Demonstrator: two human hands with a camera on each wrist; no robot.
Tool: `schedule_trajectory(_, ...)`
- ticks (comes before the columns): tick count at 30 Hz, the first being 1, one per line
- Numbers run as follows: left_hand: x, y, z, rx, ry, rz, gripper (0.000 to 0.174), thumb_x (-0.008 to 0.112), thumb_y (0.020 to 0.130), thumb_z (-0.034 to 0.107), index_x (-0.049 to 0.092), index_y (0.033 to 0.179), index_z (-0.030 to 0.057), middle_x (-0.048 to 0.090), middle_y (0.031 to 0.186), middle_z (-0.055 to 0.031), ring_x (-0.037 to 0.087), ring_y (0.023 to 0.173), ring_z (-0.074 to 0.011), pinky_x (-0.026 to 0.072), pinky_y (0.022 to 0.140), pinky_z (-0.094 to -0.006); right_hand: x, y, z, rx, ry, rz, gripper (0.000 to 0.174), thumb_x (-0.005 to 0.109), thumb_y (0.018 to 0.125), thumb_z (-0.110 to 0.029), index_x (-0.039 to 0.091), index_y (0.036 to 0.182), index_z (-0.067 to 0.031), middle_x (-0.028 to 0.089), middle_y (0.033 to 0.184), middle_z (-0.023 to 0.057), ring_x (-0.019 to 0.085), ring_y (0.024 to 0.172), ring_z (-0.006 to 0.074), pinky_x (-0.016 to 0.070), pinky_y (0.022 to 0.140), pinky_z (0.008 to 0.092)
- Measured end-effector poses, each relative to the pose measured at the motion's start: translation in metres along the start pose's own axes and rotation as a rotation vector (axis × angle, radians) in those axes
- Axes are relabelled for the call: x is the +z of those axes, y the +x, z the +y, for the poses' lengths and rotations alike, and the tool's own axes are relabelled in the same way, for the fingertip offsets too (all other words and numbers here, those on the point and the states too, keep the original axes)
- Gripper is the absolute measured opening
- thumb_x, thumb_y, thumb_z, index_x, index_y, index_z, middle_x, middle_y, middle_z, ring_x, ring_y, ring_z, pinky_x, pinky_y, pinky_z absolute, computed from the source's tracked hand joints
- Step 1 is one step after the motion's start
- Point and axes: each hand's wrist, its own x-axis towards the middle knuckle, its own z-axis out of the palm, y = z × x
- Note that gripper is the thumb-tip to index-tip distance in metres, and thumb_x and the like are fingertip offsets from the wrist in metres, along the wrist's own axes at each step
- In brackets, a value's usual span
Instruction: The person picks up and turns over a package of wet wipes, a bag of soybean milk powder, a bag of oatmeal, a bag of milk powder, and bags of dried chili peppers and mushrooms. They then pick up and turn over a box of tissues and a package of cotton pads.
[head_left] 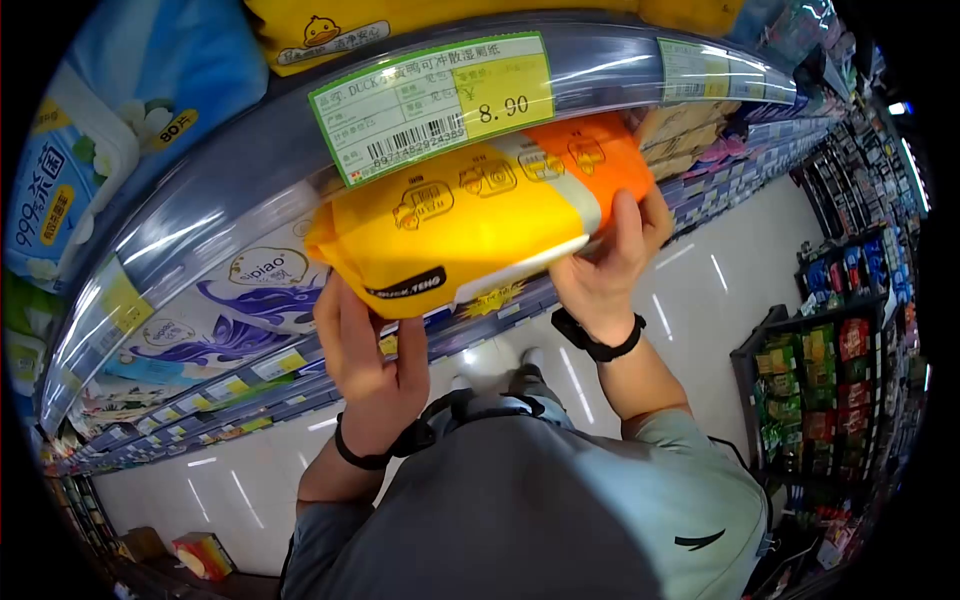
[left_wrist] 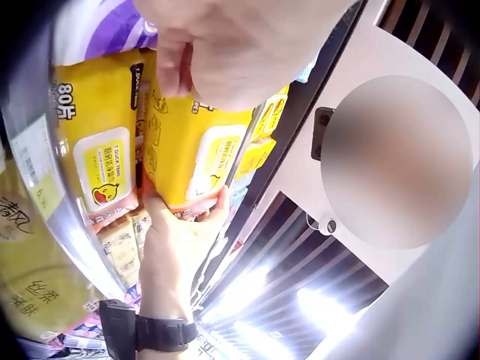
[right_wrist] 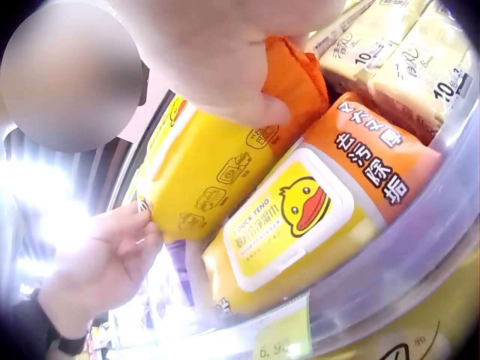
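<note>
A yellow pack of wet wipes (head_left: 450, 215) with an orange end is held between both hands just in front of the shelf. My left hand (head_left: 370, 350) grips its yellow end, thumb and fingers on either side. At the orange end, my right hand (head_left: 615, 255) grips the pack. The left wrist view shows the pack's white lid (left_wrist: 217, 161) facing away from me. Next to the held pack, a similar pack of wet wipes (right_wrist: 367, 169) stands on the shelf, its duck-printed lid outward in the right wrist view.
A clear shelf rail (head_left: 230, 120) with an 8.90 price tag (head_left: 440, 105) curves above the pack. Purple-and-white sipiao packs (head_left: 260, 285) lie to the left. Beige tissue packs (right_wrist: 412, 67) sit beside the wipes. Across the aisle floor (head_left: 690, 300) stands a snack rack (head_left: 815, 390).
</note>
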Motion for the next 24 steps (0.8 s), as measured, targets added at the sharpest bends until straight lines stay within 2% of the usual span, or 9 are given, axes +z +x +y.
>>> schedule_trajectory(5,0.002,0.011,0.002,0.070,-0.054,-0.053,0.072,0.070,0.091,0.003,0.031,0.149,-0.0167,0.036,0.144,-0.0293,0.058,0.120,-0.0338,0.0579,0.089,-0.0331,0.023,0.006,0.011,0.086,-0.059,-0.009,0.096,0.088,0.077,-0.019,0.033,0.155,-0.0038,0.032,0.150,0.0252,0.038,0.139,0.0411,0.0388,0.110,0.0456)
schedule_trajectory(10,0.013,0.026,0.005,0.033,-0.146,-0.113,0.091,0.074,0.087,0.009,0.018,0.153,-0.0170,0.024,0.151,-0.0319,0.044,0.135,-0.0400,0.0543,0.100,-0.0412,0.028,0.008,-0.001,0.144,-0.014,-0.056,0.079,0.075,0.077,-0.003,0.042,0.150,-0.0040,0.022,0.157,0.0343,0.033,0.143,0.0534,0.0313,0.117,0.0528)
schedule_trajectory(12,0.018,0.034,0.002,0.028,-0.115,-0.153,0.097,0.075,0.085,0.010,0.013,0.155,-0.0145,0.022,0.152,-0.0318,0.041,0.137,-0.0399,0.0537,0.100,-0.0422,0.028,-0.001,0.002,0.138,0.049,-0.114,0.084,0.075,0.081,-0.010,0.035,0.155,-0.0028,0.018,0.163,0.0291,0.059,0.108,0.0238,0.0511,0.086,0.0339)
schedule_trajectory(14,0.023,0.035,0.000,0.043,-0.122,-0.115,0.099,0.075,0.085,0.010,0.011,0.157,-0.0118,0.022,0.152,-0.0312,0.041,0.137,-0.0402,0.0535,0.100,-0.0427,0.023,-0.005,0.005,0.157,0.060,-0.189,0.084,0.074,0.084,-0.014,0.032,0.156,-0.0022,0.010,0.167,0.0278,0.059,0.094,0.0154,0.0502,0.077,0.0283)
schedule_trajectory(18,0.026,0.037,0.002,0.042,-0.109,-0.139,0.103,0.077,0.084,0.014,0.009,0.158,-0.0100,0.017,0.156,-0.0330,0.041,0.139,-0.0413,0.0534,0.100,-0.0436,0.023,-0.011,-0.005,0.134,0.007,-0.210,0.083,0.075,0.088,-0.020,0.031,0.156,-0.0001,0.009,0.167,0.0255,0.056,0.092,0.0162,0.0492,0.077,0.0287)
schedule_trajectory(20,0.026,0.035,0.000,0.042,-0.080,-0.131,0.106,0.079,0.083,0.016,0.009,0.157,-0.0101,0.016,0.157,-0.0345,0.042,0.139,-0.0422,0.0539,0.100,-0.0433,0.027,-0.013,-0.014,0.304,0.089,-0.116,0.079,0.077,0.085,-0.025,0.040,0.151,-0.0011,0.016,0.160,0.0392,0.024,0.147,0.0512,0.0265,0.118,0.0527)
schedule_trajectory(22,0.023,0.033,0.001,0.001,-0.083,-0.164,0.106,0.079,0.082,0.014,0.009,0.157,-0.0102,0.015,0.158,-0.0361,0.039,0.141,-0.0443,0.0543,0.099,-0.0425,0.030,-0.019,-0.010,0.308,0.100,-0.097,0.082,0.079,0.084,-0.023,0.038,0.152,-0.0023,0.016,0.160,0.0363,0.028,0.144,0.0479,0.0288,0.116,0.0515)
schedule_trajectory(23,0.024,0.032,0.000,0.023,-0.044,-0.156,0.105,0.079,0.080,0.011,0.010,0.157,-0.0103,0.017,0.159,-0.0357,0.053,0.130,-0.0385,0.0572,0.092,-0.0386,0.030,-0.019,-0.010,0.303,0.094,-0.089,0.083,0.079,0.083,-0.022,0.037,0.152,-0.0021,0.017,0.160,0.0343,0.029,0.144,0.0460,0.0314,0.114,0.0500)
schedule_trajectory(24,0.022,0.033,0.003,0.027,-0.036,-0.151,0.105,0.079,0.080,0.011,0.010,0.157,-0.0103,0.017,0.159,-0.0357,0.053,0.130,-0.0385,0.0572,0.092,-0.0386,0.031,-0.018,-0.010,0.295,0.089,-0.078,0.084,0.080,0.083,-0.021,0.036,0.152,-0.0020,0.018,0.161,0.0323,0.030,0.144,0.0441,0.0339,0.112,0.0485)
